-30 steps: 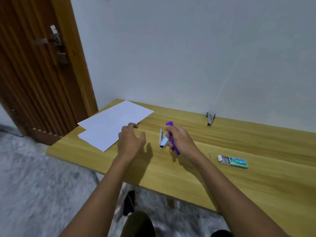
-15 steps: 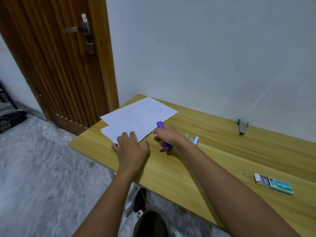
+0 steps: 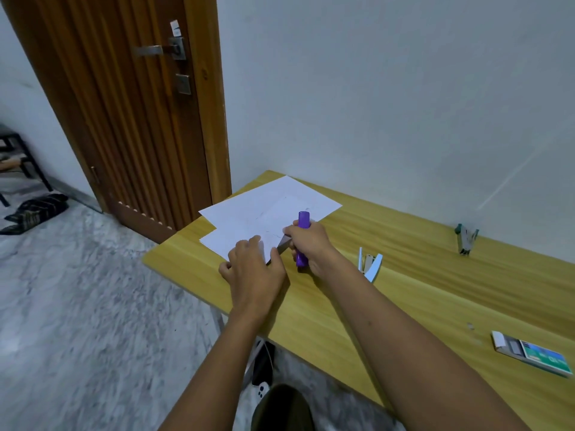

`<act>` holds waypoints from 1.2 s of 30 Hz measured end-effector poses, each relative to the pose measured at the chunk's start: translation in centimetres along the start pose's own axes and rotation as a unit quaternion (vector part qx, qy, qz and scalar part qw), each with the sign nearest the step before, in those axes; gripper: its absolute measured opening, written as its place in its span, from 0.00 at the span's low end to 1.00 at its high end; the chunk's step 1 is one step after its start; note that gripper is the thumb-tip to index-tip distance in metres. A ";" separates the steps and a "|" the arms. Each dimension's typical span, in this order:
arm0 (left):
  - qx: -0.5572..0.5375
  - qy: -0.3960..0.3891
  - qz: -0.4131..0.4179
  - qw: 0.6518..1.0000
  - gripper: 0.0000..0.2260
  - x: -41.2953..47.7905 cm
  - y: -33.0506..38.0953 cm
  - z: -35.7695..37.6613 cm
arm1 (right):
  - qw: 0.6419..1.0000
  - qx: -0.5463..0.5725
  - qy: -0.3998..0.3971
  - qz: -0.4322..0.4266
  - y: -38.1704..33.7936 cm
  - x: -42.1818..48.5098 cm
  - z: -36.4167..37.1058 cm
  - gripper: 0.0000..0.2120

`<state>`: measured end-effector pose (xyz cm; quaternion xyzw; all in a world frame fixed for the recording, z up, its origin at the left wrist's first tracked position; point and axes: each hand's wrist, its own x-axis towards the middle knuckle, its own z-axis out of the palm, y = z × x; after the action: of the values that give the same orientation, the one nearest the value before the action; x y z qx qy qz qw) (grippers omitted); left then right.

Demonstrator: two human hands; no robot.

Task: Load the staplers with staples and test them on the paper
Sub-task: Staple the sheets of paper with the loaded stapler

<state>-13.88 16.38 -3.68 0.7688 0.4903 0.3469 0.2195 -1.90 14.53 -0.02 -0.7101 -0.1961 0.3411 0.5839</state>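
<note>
The purple stapler (image 3: 303, 219), clasped in our right hand (image 3: 311, 244), has moved from beside the light blue stapler (image 3: 370, 264) to the paper (image 3: 267, 206) corner that our left hand (image 3: 253, 272) now pinches up, so testing looks imminent.

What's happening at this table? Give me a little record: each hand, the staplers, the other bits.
Right hand: grips the purple stapler at the paper's near edge
Left hand: on the paper beside it; pressing or pinching, unclear
Blue stapler: lying open on the table, right of the hands
Green stapler: by the wall, untouched
Staple box: near the table's right end
</note>
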 end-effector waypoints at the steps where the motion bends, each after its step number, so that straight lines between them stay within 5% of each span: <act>1: -0.036 0.015 -0.008 0.999 0.16 0.1 0.1 -0.2 | 1.000 0.018 -0.001 -0.009 0.0 -0.2 -0.2 0.09; 5: -0.209 0.085 -0.045 0.973 0.11 0.5 0.1 -1.1 | 0.996 0.073 -0.010 -0.050 -0.1 -1.8 -1.1 0.14; 7: -0.291 0.070 -0.074 0.951 0.18 0.5 0.4 -1.9 | 0.994 0.072 -0.020 -0.074 -0.3 -3.0 -1.8 0.14; 10: -0.393 -0.013 -0.166 0.904 0.26 0.4 2.5 -3.5 | 0.991 0.060 -0.048 -0.109 -0.3 -4.8 -2.9 0.11; 15: -0.548 -0.176 -0.251 0.778 0.18 1.1 5.3 -6.0 | 0.981 0.024 -0.090 -0.169 -0.9 -7.6 -4.3 0.08; 19: -0.558 -0.159 -0.219 0.784 0.11 0.7 6.0 -6.7 | 0.980 0.035 -0.035 -0.194 -1.3 -8.9 -5.2 0.07; 23: -0.577 -0.158 -0.190 0.778 0.06 -0.4 6.5 -6.7 | 0.988 0.079 -0.001 -0.132 -0.9 -9.9 -6.0 0.14; 36: -0.538 -0.222 -0.175 0.794 0.15 -2.0 6.5 -7.0 | 0.984 0.123 0.015 -0.125 -0.2 -10.1 -8.5 0.09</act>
<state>-15.79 11.80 4.71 0.4838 0.2888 0.3297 0.7575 -2.78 1.86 3.45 -0.6081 -0.2309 0.2764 0.7074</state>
